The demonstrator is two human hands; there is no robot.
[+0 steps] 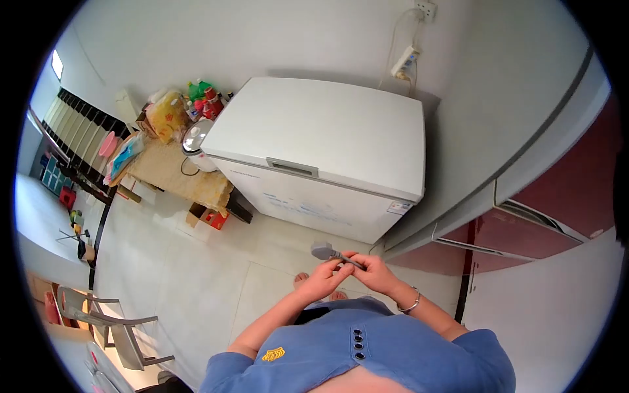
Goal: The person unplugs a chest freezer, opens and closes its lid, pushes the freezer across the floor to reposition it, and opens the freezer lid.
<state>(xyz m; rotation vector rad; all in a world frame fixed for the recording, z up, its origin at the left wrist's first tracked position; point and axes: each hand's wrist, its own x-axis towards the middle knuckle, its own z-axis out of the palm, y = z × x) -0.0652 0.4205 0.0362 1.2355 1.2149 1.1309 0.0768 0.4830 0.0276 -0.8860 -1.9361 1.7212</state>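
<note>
A grey power plug [322, 250] with a short piece of its cord [354, 262] is held up in front of my body, the plug head pointing left. Just behind the plug head, my left hand [326, 280] is closed around the cord. My right hand [378, 274] grips the same cord a little farther right, its fingertips almost meeting those of the left. The rest of the cord is hidden by my hands and body. Beyond them stands a white chest freezer [327, 124] with its lid down.
A power strip [405, 62] hangs on the wall beneath a socket [426, 10]. A tall fridge with red fronts [504, 242] stands right. Left of the freezer, a table [173, 173] carries a rice cooker [195, 141] and bottles; a box [206, 216] sits below. Chairs [124, 327] stand lower left.
</note>
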